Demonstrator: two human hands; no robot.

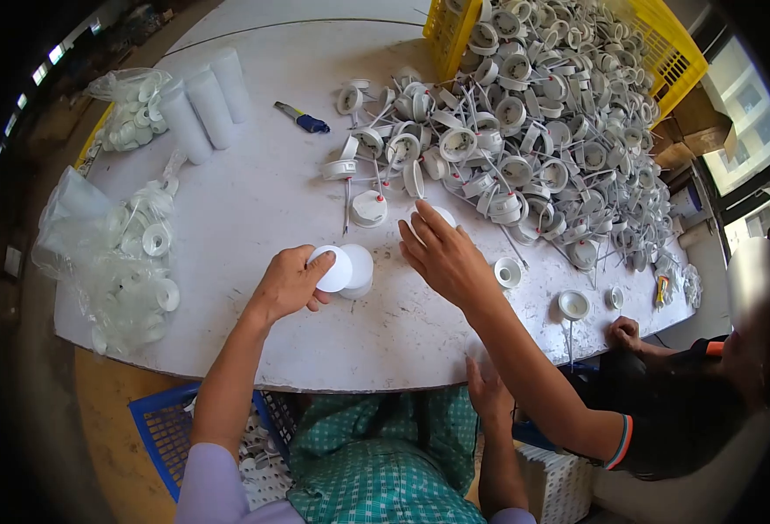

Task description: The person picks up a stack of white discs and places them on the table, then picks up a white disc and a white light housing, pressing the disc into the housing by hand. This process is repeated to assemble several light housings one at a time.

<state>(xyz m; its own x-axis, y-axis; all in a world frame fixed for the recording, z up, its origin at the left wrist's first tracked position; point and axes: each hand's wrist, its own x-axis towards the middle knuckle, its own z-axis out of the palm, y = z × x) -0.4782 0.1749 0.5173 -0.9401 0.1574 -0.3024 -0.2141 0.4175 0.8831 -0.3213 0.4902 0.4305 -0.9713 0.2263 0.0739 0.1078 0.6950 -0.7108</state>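
Note:
My left hand (289, 281) is closed on a white round disc (336, 269), its thumb pressed on the face. More white discs (359, 262) overlap right beside it. My right hand (488, 393) is low at the table's front edge, fingers apart, with nothing seen in it. Between my arms, a co-worker's hand (442, 253) reaches in from the right, partly covering a white round piece (443, 216). A white cap-like fitting with a wire (369, 210) lies just beyond the discs.
A large heap of white round fittings (525, 148) spills from a yellow crate (664, 52). A blue-handled cutter (302, 117) lies behind. Plastic bags of white rings (140, 236) and stacked discs (184, 120) stand left. A blue basket (162, 428) sits below; the co-worker (664, 410) sits right.

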